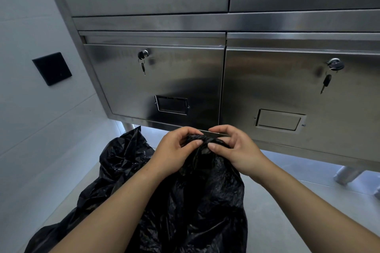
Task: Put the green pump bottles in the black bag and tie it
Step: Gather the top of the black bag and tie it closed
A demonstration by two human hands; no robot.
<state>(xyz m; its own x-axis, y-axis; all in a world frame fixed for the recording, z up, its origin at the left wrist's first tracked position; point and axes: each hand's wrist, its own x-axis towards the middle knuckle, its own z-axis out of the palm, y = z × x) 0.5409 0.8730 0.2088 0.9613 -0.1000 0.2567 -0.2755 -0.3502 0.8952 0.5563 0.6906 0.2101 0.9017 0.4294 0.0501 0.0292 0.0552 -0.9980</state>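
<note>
Grey floor tiling (287,211) runs in front of and beneath a stainless-steel cabinet (164,80). Nearest the camera, two bare forearms reach toward the cabinet over a black bag (195,201), which stands on the floor just in front of it, below the seam between its two lower doors. The bag's plastic is crumpled and its mouth is gathered into a bunched neck (202,139). The left hand (172,154) and right hand (236,150) are close together at that neck, each pinching the bunched plastic between curled fingers and thumb. The bag's contents are hidden. More black plastic (123,154) lies heaped nearer the cabinet's left corner; whether it belongs to the same bag cannot be told. On the cabinet, each lower door has a lock with a key hanging: left key (143,68), right key (326,84). The left door bears a label frame (171,104), the right a recessed panel (278,119). A round steel leg (347,174) stands under the cabinet's right part. On the tiled wall (30,129) left of the cabinet sits a black square plate (51,69).
</note>
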